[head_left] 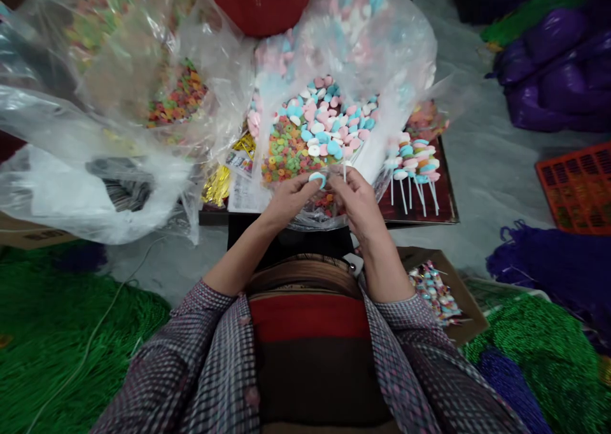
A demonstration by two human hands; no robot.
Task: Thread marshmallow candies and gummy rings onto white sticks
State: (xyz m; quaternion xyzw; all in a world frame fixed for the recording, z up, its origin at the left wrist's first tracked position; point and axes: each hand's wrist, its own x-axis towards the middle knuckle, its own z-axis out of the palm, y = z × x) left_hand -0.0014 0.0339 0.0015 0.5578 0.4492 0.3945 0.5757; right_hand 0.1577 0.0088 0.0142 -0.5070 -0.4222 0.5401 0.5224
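Observation:
My left hand [292,198] is closed, pinching a blue-and-white marshmallow [317,179] between thumb and fingers. Close beside it, my right hand [357,200] has its fingers closed on a thin white stick [344,169] that points upward. Whether the stick's lower end touches the marshmallow is hidden by the fingers. Both hands are over the near edge of a clear plastic bag [315,221]. Inside it lie ring-shaped sugared gummies [291,149] and, behind them, pink, white and blue marshmallows [329,119]. To the right, finished-looking marshmallow skewers [416,160] lie with their sticks toward me.
A bag of gummy rings [179,97] lies left, with gold twist ties [217,184] near it. At the back stands a red basin [260,1]. Below the table's right side, a cardboard box [470,307] holds wrapped sweets. An orange crate [577,186] stands at far right.

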